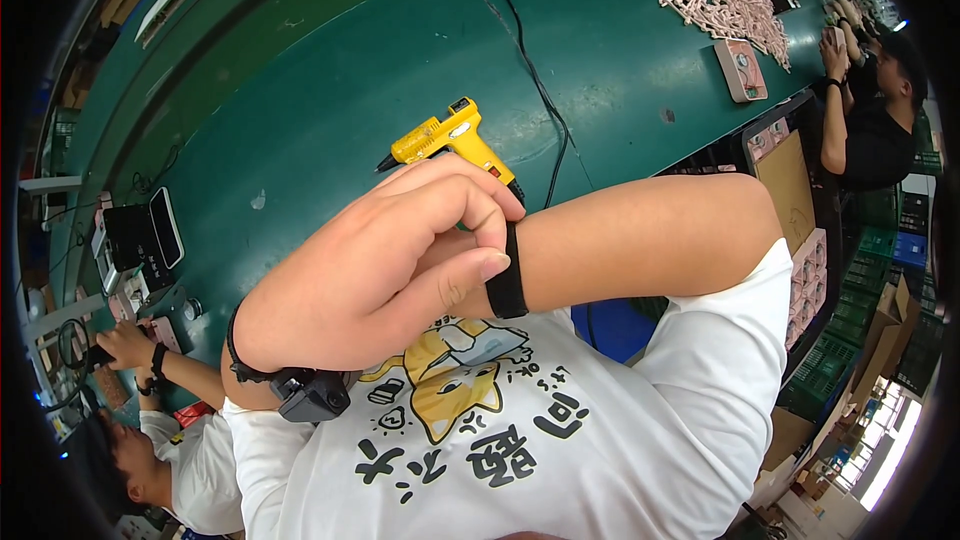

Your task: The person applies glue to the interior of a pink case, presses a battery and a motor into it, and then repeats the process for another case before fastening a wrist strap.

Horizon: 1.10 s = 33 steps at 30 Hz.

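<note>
Wristband (pixel 508 290) looks soft, best held by its edge where my left hand (pixel 350 250) pinches; right hand (pixel 445 252), can't tell

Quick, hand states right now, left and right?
Left hand: fingers curled, fingertips at the black wristband; can't tell if it's gripped.
Right hand: mostly hidden behind the left; open or closed can't be told.

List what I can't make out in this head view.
All in the head view:
Right hand: mostly hidden behind the left hand.
Yellow gun-shaped tool: underside partly behind the left hand.
Black cable: runs off the top edge; lower end behind the right forearm.
Pink pieces: too small and overlapping to count.
</note>
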Each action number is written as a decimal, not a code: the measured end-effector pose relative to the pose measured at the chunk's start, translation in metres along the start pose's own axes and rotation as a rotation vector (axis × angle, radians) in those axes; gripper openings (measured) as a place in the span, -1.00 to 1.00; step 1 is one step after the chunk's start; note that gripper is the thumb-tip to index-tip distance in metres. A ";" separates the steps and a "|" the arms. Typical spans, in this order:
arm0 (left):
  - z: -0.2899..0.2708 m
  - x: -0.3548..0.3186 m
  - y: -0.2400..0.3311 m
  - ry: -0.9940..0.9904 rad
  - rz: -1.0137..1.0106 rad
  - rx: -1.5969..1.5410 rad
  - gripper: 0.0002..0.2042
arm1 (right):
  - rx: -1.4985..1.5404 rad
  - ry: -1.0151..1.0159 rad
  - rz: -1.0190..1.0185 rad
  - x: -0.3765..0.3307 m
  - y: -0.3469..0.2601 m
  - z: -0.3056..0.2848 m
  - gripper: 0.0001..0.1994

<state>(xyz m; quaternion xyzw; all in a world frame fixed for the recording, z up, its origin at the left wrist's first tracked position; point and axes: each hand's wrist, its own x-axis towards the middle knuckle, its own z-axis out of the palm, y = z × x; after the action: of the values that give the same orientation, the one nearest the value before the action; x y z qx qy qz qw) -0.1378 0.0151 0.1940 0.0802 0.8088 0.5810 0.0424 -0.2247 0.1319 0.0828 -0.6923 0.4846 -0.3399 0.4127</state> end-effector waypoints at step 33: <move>-0.262 -0.022 -0.297 1.202 -0.462 -0.221 -0.68 | -0.790 -0.234 0.016 -0.007 -0.008 -0.016 -0.95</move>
<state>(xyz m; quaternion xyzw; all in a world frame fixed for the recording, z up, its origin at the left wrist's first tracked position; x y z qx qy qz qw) -0.1828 -0.3259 -0.0035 -0.4393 0.6236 0.5803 -0.2854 -0.2378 0.1359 0.0968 -0.8277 0.5331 -0.0434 0.1700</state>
